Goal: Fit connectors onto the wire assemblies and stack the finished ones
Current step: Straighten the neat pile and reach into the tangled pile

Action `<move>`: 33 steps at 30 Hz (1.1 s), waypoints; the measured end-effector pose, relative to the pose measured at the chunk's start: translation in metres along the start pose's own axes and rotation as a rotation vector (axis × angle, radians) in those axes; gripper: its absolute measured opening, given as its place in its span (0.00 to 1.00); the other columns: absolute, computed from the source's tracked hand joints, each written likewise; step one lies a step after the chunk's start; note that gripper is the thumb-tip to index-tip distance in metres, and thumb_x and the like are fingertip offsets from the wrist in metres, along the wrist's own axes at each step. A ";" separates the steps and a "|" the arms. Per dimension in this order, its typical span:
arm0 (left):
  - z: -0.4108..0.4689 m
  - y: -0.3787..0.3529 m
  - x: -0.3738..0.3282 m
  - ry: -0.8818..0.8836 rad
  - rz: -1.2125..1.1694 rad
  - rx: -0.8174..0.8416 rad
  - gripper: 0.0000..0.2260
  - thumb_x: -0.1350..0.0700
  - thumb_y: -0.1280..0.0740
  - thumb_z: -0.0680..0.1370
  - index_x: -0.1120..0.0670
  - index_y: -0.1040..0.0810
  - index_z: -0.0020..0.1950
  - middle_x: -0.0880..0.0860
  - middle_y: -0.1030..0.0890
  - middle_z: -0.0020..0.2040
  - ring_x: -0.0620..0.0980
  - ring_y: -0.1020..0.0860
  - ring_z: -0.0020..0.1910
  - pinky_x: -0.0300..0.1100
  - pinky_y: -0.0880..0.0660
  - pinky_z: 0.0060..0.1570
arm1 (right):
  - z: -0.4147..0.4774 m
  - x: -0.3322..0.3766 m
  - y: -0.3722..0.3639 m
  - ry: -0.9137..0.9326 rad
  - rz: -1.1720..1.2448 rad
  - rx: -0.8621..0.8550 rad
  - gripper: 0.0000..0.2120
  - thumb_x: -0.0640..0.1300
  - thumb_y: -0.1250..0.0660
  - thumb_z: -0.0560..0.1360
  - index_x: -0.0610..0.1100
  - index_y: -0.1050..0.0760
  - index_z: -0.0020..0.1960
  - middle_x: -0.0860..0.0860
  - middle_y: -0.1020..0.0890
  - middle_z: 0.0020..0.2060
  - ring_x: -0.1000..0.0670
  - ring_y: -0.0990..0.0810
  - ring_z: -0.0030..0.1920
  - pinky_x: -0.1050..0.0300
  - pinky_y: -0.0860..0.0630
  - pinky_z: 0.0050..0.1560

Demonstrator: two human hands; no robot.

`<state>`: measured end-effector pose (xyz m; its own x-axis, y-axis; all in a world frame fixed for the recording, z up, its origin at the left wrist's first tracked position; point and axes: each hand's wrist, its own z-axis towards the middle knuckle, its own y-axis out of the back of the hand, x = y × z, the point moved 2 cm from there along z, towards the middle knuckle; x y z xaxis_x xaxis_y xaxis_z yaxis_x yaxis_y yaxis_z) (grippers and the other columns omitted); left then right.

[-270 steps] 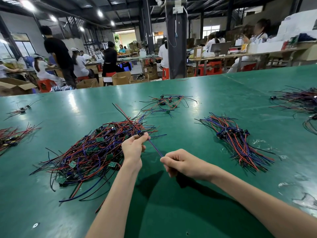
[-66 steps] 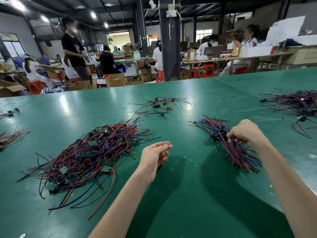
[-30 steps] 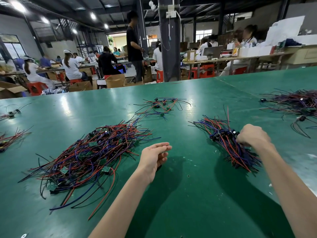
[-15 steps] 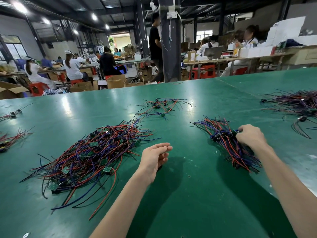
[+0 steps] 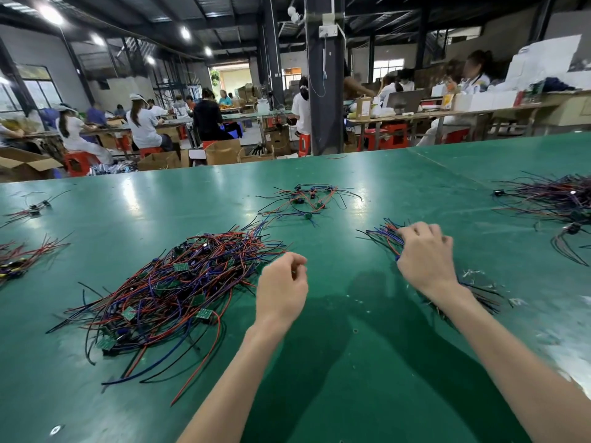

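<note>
reaching forward with both bare forearms, well apart. keeping the left hand [image 5: 281,289] back towards the camera, fingers loosely curled inward, thumb beside the forefinger, holding nothing. stretching the right hand [image 5: 427,257] farther out, palm down, knuckles raised, fingers curled down into the wire bundle [image 5: 380,235], fingertips hidden among the wires

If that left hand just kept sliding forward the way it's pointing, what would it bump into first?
The left hand would likely cross bare table, then meet the small wire scatter beyond; depth is unclear.
</note>
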<state>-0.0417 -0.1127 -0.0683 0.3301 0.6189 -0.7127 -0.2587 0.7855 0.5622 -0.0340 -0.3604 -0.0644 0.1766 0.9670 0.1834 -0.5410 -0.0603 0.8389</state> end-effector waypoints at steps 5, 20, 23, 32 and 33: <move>0.016 0.039 0.022 0.130 0.660 -0.152 0.13 0.60 0.37 0.75 0.56 0.25 0.60 0.56 0.22 0.58 0.54 0.29 0.58 0.46 0.32 0.56 | -0.012 0.032 -0.005 0.287 -0.008 0.035 0.14 0.40 0.38 0.74 0.49 0.22 0.57 0.51 0.23 0.56 0.47 0.32 0.61 0.51 0.41 0.59; 0.020 0.074 0.030 0.009 0.352 -0.429 0.06 0.61 0.31 0.76 0.58 0.16 0.51 0.58 0.16 0.45 0.59 0.21 0.45 0.46 0.27 0.42 | -0.053 0.080 -0.031 0.358 0.324 0.269 0.12 0.42 0.42 0.78 0.48 0.23 0.57 0.53 0.23 0.55 0.50 0.30 0.59 0.56 0.37 0.58; 0.019 0.068 0.019 -0.196 0.294 -0.445 0.05 0.63 0.29 0.74 0.60 0.16 0.48 0.57 0.17 0.42 0.58 0.21 0.42 0.44 0.27 0.38 | -0.054 0.081 -0.031 0.339 0.386 0.284 0.12 0.40 0.41 0.78 0.47 0.22 0.56 0.52 0.22 0.54 0.49 0.29 0.58 0.55 0.35 0.58; 0.018 0.038 0.026 -0.088 0.457 0.012 0.11 0.58 0.35 0.78 0.52 0.20 0.59 0.51 0.18 0.54 0.52 0.25 0.57 0.46 0.28 0.55 | -0.058 0.084 -0.028 0.353 0.464 0.306 0.10 0.40 0.40 0.78 0.47 0.21 0.55 0.52 0.22 0.52 0.50 0.28 0.56 0.54 0.35 0.60; 0.018 0.045 0.027 -0.059 0.465 -0.036 0.11 0.58 0.35 0.78 0.52 0.20 0.60 0.52 0.19 0.55 0.52 0.27 0.58 0.46 0.29 0.56 | -0.059 0.084 -0.028 0.353 0.468 0.308 0.10 0.40 0.40 0.78 0.47 0.21 0.54 0.52 0.22 0.52 0.50 0.28 0.56 0.55 0.35 0.60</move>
<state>-0.0281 -0.0605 -0.0544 0.2222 0.9049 -0.3631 -0.4224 0.4250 0.8006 -0.0522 -0.2629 -0.1028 -0.3281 0.8414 0.4295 -0.2260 -0.5114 0.8291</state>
